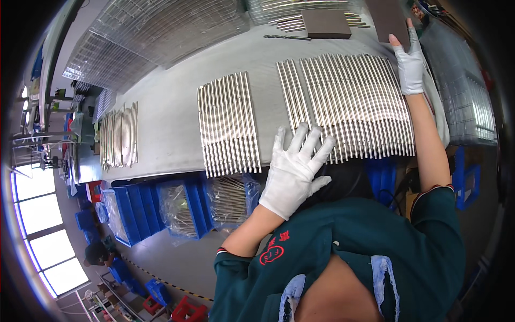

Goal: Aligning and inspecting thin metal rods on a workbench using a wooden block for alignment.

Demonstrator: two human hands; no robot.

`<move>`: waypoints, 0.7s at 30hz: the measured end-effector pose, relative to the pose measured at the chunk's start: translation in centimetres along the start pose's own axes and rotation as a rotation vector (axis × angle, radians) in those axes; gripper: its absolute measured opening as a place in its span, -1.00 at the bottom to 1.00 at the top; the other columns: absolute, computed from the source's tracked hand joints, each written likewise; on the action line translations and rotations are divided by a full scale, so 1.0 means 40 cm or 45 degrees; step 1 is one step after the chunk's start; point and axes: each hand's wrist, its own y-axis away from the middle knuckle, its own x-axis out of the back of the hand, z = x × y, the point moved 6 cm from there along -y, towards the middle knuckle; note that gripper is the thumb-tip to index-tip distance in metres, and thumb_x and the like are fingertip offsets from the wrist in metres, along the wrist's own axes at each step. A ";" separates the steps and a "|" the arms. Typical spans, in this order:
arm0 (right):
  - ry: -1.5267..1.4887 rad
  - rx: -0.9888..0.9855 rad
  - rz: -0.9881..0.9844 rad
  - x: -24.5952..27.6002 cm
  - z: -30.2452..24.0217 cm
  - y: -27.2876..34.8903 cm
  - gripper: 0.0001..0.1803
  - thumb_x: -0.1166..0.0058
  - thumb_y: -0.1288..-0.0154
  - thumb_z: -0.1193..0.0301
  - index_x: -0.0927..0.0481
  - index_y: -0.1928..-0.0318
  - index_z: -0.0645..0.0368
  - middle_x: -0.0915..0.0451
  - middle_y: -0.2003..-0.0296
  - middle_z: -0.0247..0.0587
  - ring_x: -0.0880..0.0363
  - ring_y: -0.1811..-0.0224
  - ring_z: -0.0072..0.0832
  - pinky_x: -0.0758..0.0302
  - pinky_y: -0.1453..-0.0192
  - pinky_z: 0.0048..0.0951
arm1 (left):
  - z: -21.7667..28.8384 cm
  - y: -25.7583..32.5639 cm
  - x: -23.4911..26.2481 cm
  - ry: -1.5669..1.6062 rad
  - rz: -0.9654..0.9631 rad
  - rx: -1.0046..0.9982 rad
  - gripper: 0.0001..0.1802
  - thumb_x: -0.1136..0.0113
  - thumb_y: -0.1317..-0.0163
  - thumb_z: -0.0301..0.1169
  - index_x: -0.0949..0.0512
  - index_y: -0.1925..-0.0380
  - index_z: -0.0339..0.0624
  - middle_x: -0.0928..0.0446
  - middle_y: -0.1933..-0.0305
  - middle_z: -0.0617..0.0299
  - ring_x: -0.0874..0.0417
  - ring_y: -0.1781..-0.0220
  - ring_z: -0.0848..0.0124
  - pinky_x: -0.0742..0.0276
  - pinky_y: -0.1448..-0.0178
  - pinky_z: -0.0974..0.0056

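Observation:
My left hand (296, 174), in a white glove, is spread flat with its fingertips at the near ends of shiny metal rods (351, 104) laid side by side on the grey table. My right hand (410, 67), gloved with bare thumb and fingertip showing, grips a dark brown flat block (388, 20) at the far right; its other fingers are partly hidden. A narrow group of rods (294, 91) lies just left of the big row. Farther left is a separate rod group (228, 123).
Another brown block (326, 24) rests on rods at the back, beside a dark drill bit (287, 37). Clear plastic trays (155, 32) are stacked back left, more trays (461, 80) at right. More rods (119, 137) lie far left. Blue bins (137, 212) stand below the table edge.

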 end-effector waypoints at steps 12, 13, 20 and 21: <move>0.102 0.021 -0.003 -0.011 -0.043 0.011 -0.26 -0.25 -0.38 0.27 -0.25 -0.49 0.07 -0.37 -0.38 -0.17 -0.36 -0.35 -0.48 -0.27 -0.42 -0.50 | -0.117 0.099 0.083 -0.252 0.008 0.298 0.06 -0.20 0.05 0.37 -0.36 -0.36 -0.09 -0.40 -0.32 -0.11 -0.35 -0.41 -0.05 0.05 -0.49 -0.34; 0.056 0.019 0.011 -0.015 -0.049 0.013 -0.26 -0.26 -0.37 0.31 -0.26 -0.48 0.09 -0.40 -0.35 -0.17 -0.40 -0.32 -0.48 -0.30 -0.41 -0.50 | -0.128 0.100 0.085 -0.274 0.029 0.304 0.09 -0.13 0.04 0.43 -0.36 -0.37 -0.09 -0.41 -0.31 -0.12 -0.35 -0.40 -0.06 0.06 -0.49 -0.34; 0.011 0.020 0.037 -0.018 -0.066 0.012 -0.26 -0.27 -0.36 0.32 -0.27 -0.47 0.12 -0.42 -0.34 -0.18 -0.40 -0.32 -0.49 -0.26 -0.43 -0.49 | -0.175 0.104 0.066 -0.238 0.106 0.233 0.16 -0.03 0.08 0.51 -0.35 -0.38 -0.10 -0.38 -0.33 -0.17 -0.30 -0.42 -0.13 0.02 -0.48 -0.31; 0.090 0.028 0.033 -0.015 -0.071 0.010 -0.26 -0.26 -0.36 0.30 -0.27 -0.47 0.12 -0.42 -0.34 -0.18 -0.39 -0.33 -0.48 -0.26 -0.43 -0.49 | -0.172 0.096 0.069 -0.215 0.104 0.221 0.17 -0.05 0.13 0.51 -0.36 -0.36 -0.11 -0.40 -0.31 -0.16 -0.31 -0.42 -0.12 -0.02 -0.49 -0.26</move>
